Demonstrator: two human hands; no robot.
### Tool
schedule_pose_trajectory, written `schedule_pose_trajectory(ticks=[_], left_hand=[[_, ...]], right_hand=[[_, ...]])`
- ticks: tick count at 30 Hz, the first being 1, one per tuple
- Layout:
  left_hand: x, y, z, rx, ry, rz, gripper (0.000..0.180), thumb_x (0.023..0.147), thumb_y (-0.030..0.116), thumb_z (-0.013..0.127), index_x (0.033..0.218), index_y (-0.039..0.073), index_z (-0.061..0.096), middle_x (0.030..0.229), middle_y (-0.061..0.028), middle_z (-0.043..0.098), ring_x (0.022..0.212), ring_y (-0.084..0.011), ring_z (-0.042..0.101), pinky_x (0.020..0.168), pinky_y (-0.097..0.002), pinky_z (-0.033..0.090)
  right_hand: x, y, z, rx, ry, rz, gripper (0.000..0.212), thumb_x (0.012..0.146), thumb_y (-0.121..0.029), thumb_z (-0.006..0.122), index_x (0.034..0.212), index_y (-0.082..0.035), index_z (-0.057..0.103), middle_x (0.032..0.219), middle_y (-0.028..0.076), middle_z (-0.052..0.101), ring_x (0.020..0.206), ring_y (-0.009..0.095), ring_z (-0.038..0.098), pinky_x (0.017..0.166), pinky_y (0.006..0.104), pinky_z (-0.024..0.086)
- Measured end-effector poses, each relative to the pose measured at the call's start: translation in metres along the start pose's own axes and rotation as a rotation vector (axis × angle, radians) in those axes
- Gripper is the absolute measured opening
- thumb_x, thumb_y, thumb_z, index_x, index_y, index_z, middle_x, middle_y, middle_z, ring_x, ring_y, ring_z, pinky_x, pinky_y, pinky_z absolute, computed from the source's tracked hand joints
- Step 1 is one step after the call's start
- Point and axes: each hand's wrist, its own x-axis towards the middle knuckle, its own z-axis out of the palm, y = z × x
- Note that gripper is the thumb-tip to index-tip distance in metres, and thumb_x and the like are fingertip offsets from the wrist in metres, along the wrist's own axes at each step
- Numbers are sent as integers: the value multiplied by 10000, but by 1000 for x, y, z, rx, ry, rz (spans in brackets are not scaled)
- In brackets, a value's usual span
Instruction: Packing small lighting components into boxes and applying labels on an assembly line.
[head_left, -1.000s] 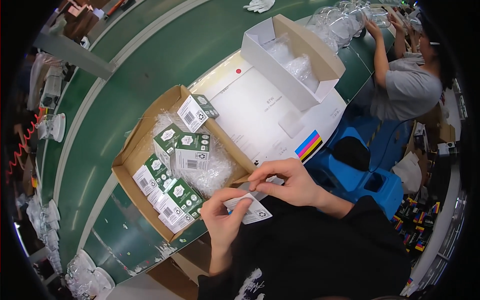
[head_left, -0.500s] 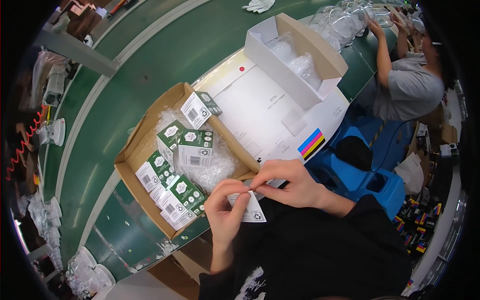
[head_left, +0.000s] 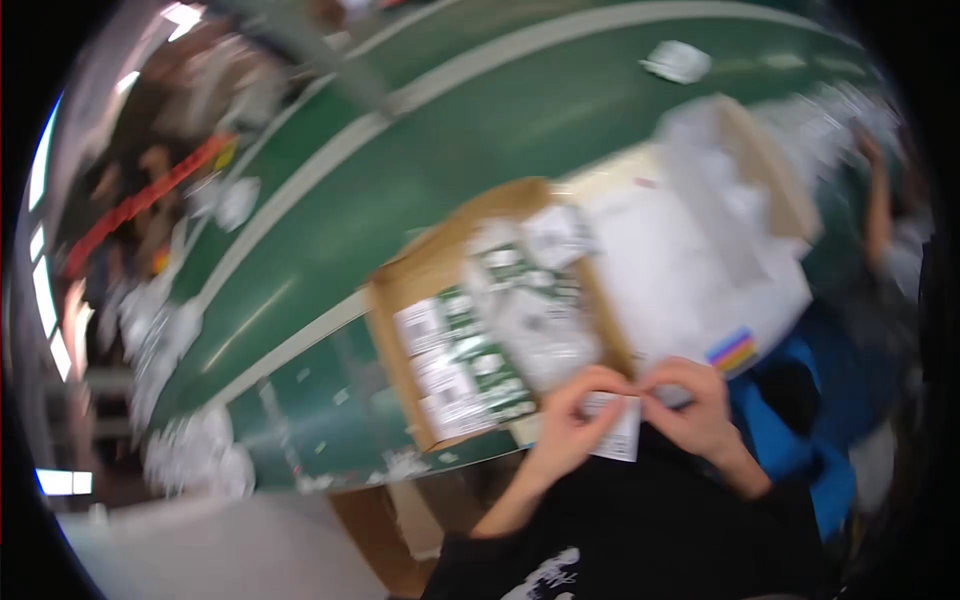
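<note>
Low in the head view, my left hand (head_left: 577,425) grips a small white printed carton (head_left: 622,436), thumb in front and fingers behind. My right hand (head_left: 695,408) pinches the carton's top edge, its fingertips meeting those of the left. Just beyond the hands lies a shallow brown cardboard tray (head_left: 403,392). In it, several small green-and-white cartons (head_left: 455,402) stand in a row on the left. Others rest on clear plastic wrap (head_left: 550,345). Blur hides their fine detail, and my fingers cover the top of the held carton.
A large white printed sheet (head_left: 650,260) lies right of the tray, with an open white box (head_left: 735,200) on it. Green work surface (head_left: 500,120) stretches behind, with a white glove (head_left: 677,62). Something blue (head_left: 800,400) stands at right, near another person's arm (head_left: 878,205).
The whole view has swung, so tray, box and hands sit farther right and everything is smeared. Both hands keep hold of the small carton, the right still pinching its top edge.
</note>
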Motion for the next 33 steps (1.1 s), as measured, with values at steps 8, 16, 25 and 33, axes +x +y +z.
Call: schedule_pose_trajectory(ticks=[8, 16, 25, 33], left_hand=[[7, 13, 10, -69, -42, 21, 126, 849, 50, 637, 932, 0, 557, 923, -62, 557, 898, -153, 542, 826, -276, 427], [5, 5, 6, -14, -49, 112, 89, 853, 31, 616, 910, 4, 553, 921, -68, 539, 913, -178, 531, 848, -288, 414], [7, 19, 4, 72, -84, 182, 167, 811, 56, 662, 897, 15, 525, 940, -87, 532, 919, -231, 533, 848, -317, 414], [14, 20, 10, 138, -97, 323, 170, 792, 54, 667, 848, 19, 511, 945, -100, 524, 922, -267, 521, 832, -332, 418]], right_hand=[[-15, 1, -3, 90, 174, 61, 86, 726, 69, 635, 795, 24, 608, 739, 87, 629, 696, 142, 600, 655, 249, 463], [-10, 9, 1, 115, 84, 117, 112, 726, 74, 656, 816, 22, 615, 777, 80, 623, 724, 135, 591, 684, 245, 466], [-15, 9, 5, 158, 83, 122, 161, 708, 84, 661, 851, 27, 617, 804, 85, 630, 737, 137, 602, 684, 244, 473], [-17, 11, -9, 37, 6, 17, 173, 730, 83, 658, 884, 21, 608, 827, 79, 628, 763, 127, 609, 701, 237, 494]])
